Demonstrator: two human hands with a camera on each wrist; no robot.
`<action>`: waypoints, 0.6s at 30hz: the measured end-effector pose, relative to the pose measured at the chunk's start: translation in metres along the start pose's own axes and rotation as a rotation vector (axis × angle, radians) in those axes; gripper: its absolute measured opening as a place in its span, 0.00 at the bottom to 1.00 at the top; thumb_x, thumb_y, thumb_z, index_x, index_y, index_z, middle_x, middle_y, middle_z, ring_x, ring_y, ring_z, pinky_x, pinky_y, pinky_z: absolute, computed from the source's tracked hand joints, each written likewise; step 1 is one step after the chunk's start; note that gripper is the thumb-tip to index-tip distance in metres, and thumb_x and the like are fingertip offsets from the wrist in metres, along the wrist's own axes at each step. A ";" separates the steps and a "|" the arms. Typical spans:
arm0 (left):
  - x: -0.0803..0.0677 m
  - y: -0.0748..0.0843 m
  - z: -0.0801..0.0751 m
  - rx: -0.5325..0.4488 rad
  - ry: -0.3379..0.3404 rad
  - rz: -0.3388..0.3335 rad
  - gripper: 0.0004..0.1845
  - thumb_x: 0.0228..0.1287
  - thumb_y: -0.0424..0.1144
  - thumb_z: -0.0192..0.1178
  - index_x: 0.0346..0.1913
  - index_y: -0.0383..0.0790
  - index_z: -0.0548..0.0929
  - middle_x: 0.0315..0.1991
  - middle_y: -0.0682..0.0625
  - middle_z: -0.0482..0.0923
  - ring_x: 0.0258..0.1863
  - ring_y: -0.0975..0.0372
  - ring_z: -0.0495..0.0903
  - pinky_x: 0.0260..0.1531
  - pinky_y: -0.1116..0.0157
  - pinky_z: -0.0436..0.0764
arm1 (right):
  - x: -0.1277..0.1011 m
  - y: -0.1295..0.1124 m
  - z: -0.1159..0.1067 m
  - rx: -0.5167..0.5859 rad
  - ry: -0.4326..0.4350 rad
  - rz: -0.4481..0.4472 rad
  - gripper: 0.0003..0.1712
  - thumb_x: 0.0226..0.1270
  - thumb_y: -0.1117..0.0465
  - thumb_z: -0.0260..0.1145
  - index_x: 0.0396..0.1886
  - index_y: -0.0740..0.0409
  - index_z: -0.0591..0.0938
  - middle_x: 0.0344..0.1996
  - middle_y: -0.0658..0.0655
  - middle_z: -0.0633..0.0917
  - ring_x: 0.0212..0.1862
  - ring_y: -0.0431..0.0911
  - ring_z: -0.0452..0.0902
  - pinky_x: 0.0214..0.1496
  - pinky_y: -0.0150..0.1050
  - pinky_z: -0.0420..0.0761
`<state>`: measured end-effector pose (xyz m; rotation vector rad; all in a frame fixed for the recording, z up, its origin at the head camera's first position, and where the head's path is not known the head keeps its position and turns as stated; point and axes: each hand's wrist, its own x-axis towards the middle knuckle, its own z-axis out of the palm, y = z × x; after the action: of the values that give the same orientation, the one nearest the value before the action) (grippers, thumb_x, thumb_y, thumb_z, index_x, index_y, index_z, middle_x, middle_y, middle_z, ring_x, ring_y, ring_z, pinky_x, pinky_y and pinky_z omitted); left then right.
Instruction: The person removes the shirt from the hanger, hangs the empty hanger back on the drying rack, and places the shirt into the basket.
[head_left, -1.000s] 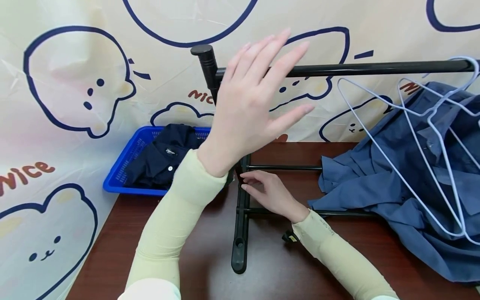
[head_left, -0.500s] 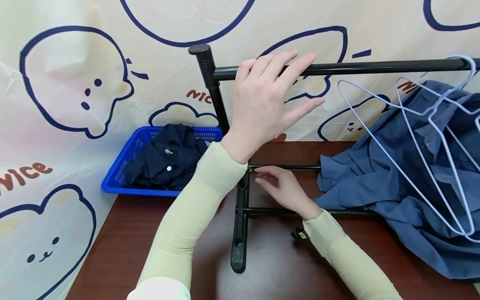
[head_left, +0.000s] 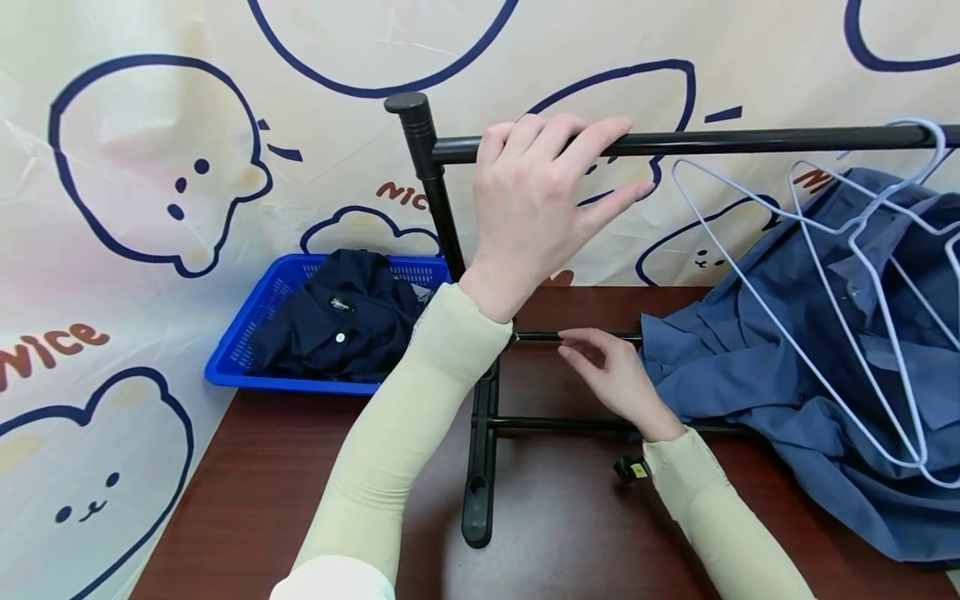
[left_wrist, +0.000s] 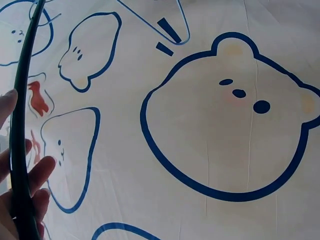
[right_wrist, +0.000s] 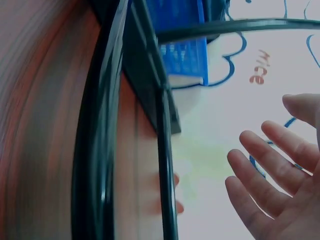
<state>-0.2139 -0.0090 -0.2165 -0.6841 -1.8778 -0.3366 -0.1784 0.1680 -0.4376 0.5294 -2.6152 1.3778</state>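
A black clothes rack stands on the brown table (head_left: 247, 500). Its top rail (head_left: 750, 140) runs right from a corner post (head_left: 420, 133). My left hand (head_left: 540, 192) is up at the rail, its fingers (left_wrist: 40, 172) laid over the rail (left_wrist: 20, 130) and only lightly bent. The thumb is spread below the rail, apart from it. My right hand (head_left: 611, 375) hovers low with relaxed, straight fingers (right_wrist: 270, 185), just above the rack's thin lower rod (head_left: 540, 337), and holds nothing.
A blue basket (head_left: 247, 333) at the back left holds a dark navy shirt (head_left: 337, 321). A blue shirt (head_left: 787, 375) lies heaped at the right under pale wire hangers (head_left: 825, 250) on the rail. The rack's flat foot (head_left: 480, 467) crosses the table. A printed cloth backdrop (head_left: 150, 250) hangs behind.
My left hand came down from the air onto the top rail and bent its fingers over it. The right hand slid right along the lower rod toward the blue shirt.
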 end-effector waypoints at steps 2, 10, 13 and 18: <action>0.001 0.001 0.001 -0.004 0.013 -0.009 0.30 0.71 0.69 0.50 0.58 0.55 0.88 0.47 0.55 0.86 0.48 0.58 0.79 0.51 0.60 0.68 | -0.003 0.006 -0.006 -0.016 0.015 0.017 0.21 0.76 0.48 0.64 0.61 0.51 0.84 0.48 0.48 0.86 0.48 0.42 0.82 0.51 0.46 0.81; 0.002 0.001 0.006 -0.004 0.095 -0.009 0.23 0.76 0.62 0.51 0.53 0.54 0.90 0.43 0.57 0.87 0.45 0.60 0.81 0.50 0.61 0.69 | -0.013 0.022 -0.035 -0.071 0.114 0.063 0.24 0.76 0.46 0.63 0.62 0.54 0.83 0.50 0.54 0.86 0.49 0.48 0.80 0.50 0.54 0.79; 0.002 0.001 0.006 -0.001 0.094 -0.010 0.23 0.77 0.62 0.50 0.53 0.54 0.90 0.43 0.57 0.87 0.45 0.60 0.81 0.51 0.61 0.69 | -0.016 0.028 -0.046 -0.088 0.147 0.086 0.25 0.77 0.46 0.63 0.64 0.55 0.82 0.52 0.58 0.85 0.52 0.53 0.79 0.54 0.58 0.77; 0.002 0.002 0.006 0.007 0.089 -0.015 0.24 0.77 0.62 0.49 0.53 0.54 0.90 0.43 0.58 0.87 0.45 0.60 0.81 0.50 0.61 0.69 | -0.024 0.036 -0.064 -0.093 0.186 0.114 0.26 0.77 0.47 0.63 0.65 0.58 0.81 0.57 0.61 0.83 0.56 0.56 0.79 0.58 0.60 0.75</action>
<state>-0.2182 -0.0038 -0.2174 -0.6406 -1.8000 -0.3638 -0.1725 0.2451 -0.4350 0.2311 -2.5768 1.2611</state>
